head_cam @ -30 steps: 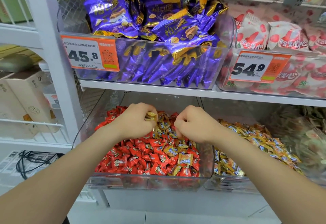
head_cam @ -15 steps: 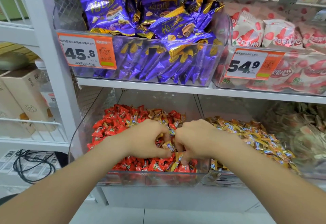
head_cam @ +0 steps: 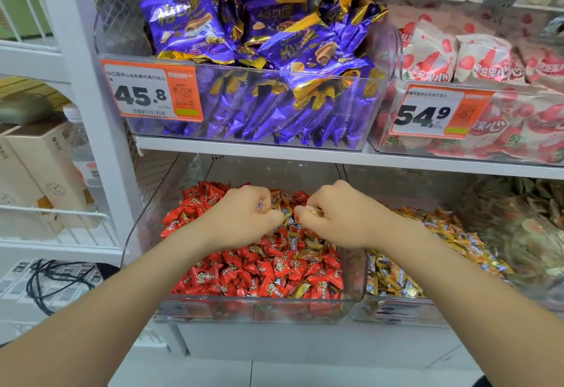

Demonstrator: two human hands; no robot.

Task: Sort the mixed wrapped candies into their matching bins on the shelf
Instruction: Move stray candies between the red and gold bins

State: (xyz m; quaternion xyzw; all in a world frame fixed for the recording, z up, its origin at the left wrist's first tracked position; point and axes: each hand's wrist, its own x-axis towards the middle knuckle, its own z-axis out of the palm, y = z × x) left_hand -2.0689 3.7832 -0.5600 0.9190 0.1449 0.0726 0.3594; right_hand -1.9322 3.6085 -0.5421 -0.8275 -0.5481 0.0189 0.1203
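Red candies in clear bin, gold candies beside, purple packets above

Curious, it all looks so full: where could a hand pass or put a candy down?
Bare room: the back of the red candy bin, behind its heap and under the upper shelf; likewise in the gold candy bin, behind its pile. Crowded: the heap's middle, where left hand and right hand work.

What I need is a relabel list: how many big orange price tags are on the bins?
2. The 45.8 tag is on the bin of purple packets; the 54.9 tag is on the bin of white-and-red packets right of it. The lower bins may hide others.
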